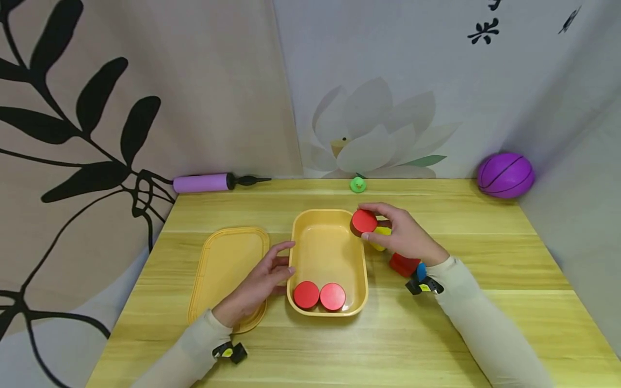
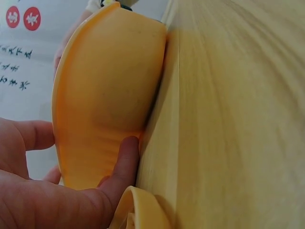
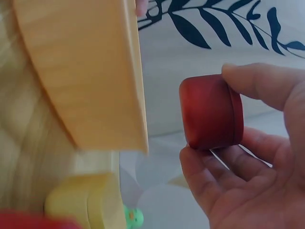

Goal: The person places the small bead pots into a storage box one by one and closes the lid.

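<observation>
Between the thumb and fingers of my right hand is a red round lidded tin, held over the far right corner of a yellow plastic box. Two more red round tins sit side by side at the near end of that box. My left hand touches the box's left side, its thumb and fingertips at the rim and wall. Partly hidden under my right hand is a yellow round tin. Closer to my right wrist lie a red object and a blue one.
A flat yellow lid lies left of the box, partly beneath my left hand. Along the back edge are a purple hand pump, a small green duck and a purple ball. A printed curtain hangs behind the wooden table.
</observation>
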`<control>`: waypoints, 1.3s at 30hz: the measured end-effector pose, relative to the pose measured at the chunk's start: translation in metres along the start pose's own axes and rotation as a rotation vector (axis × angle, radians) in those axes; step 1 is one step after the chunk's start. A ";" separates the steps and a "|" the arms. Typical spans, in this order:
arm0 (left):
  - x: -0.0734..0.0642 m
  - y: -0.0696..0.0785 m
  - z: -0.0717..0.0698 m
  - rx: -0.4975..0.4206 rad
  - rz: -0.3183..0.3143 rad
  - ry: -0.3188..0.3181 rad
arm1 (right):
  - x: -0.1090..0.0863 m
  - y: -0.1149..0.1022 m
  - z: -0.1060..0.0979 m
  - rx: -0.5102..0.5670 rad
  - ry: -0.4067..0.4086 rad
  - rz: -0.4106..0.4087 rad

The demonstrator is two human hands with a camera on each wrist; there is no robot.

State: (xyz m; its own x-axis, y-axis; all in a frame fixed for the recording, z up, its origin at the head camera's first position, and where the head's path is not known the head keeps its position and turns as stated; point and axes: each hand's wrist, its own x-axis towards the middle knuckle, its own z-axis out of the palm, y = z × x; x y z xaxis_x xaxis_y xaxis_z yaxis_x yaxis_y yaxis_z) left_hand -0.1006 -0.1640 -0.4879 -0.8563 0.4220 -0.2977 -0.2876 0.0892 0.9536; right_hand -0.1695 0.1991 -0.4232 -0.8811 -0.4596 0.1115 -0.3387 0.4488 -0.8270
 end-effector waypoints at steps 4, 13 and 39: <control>-0.001 0.001 0.000 -0.003 -0.001 -0.004 | 0.010 -0.008 0.015 0.025 -0.033 -0.041; -0.001 0.001 -0.001 -0.016 -0.005 -0.011 | 0.025 -0.017 0.053 0.029 -0.153 -0.084; -0.001 0.001 -0.002 0.008 -0.012 -0.020 | 0.036 -0.026 0.109 -0.196 -0.441 -0.128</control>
State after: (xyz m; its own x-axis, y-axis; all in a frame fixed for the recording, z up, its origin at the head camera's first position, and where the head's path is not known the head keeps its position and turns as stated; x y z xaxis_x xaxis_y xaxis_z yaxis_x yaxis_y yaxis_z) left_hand -0.1008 -0.1662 -0.4871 -0.8438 0.4392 -0.3083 -0.2941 0.1020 0.9503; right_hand -0.1559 0.0872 -0.4580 -0.6191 -0.7819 -0.0734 -0.5278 0.4834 -0.6984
